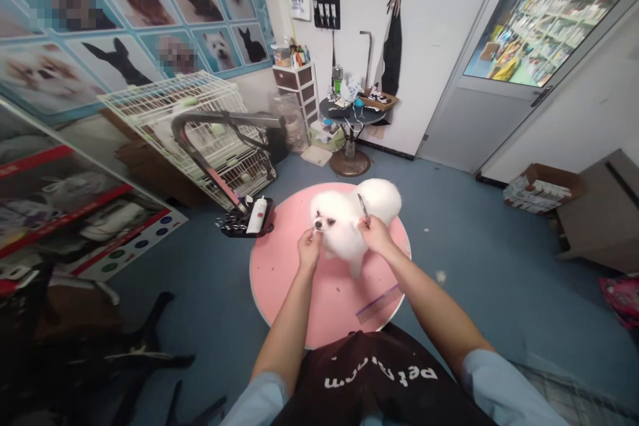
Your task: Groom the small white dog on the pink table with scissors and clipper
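A fluffy white dog (344, 223) stands on a round pink grooming table (299, 299), its face toward the left. My left hand (309, 247) is closed at the dog's chin, fingers pinched on the fur by its muzzle. In my right hand (374, 234) is a pair of grooming scissors (363, 208), blades pointing up beside the dog's neck and back. Whether the blades are apart I cannot make out. A comb (378, 303) with a purple spine lies flat near the table's front right edge.
Left of the table, a tool tray (234, 223) holds several scissors and a white bottle (257, 215), below a bent grooming arm (200, 153). White wire cages (184, 120) stand behind it. A cluttered small round table (349, 113) is at the back; a door (449, 120) is at right.
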Demonstrator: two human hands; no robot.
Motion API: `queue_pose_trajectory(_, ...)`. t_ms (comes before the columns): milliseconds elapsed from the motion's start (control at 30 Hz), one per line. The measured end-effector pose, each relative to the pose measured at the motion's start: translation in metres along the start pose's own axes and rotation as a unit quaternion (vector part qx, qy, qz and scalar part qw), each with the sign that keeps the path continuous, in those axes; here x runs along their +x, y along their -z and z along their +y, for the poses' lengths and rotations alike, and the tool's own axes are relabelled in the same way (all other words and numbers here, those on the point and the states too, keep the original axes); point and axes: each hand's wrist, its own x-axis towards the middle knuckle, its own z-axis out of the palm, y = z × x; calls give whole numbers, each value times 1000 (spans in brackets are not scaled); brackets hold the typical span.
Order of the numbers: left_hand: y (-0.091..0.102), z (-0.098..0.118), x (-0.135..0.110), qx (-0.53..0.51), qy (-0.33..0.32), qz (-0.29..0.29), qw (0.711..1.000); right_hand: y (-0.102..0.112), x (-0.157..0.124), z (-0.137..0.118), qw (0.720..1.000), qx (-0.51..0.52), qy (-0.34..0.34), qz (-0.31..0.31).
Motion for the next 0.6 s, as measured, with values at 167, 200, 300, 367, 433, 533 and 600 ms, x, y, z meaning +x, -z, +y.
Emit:
queue_pose_trajectory(167, -5, 26, -19, 110, -147, 95, 978, 3, 1, 15, 999, 38, -18, 30)
queue_pose_trajectory(200, -9, 38, -23, 136, -206, 83, 965, 7, 3, 18, 998, 42, -23, 30)
queue_pose_trajectory(300, -28, 82, -31, 213, -322, -85, 918, 22, 14, 25, 998, 58, -19, 8)
queue_pose_trajectory(367, -46, 106, -32, 304, -319, -176, 880, 32, 20, 25, 998, 61, -6, -14)
queue_pose_trajectory(433, -59, 116, -34, 375, -263, -225, 860, 38, 22, 23, 998, 49, -2, -34)
queue_pose_trajectory(533, -66, 97, -46, 302, -89, -274, 909, 36, 14, 16, 999, 10, 7, -52)
queue_pose_trajectory(600, -65, 72, -59, 123, 86, -267, 952, 28, -1, 13, 998, -27, 19, -52)
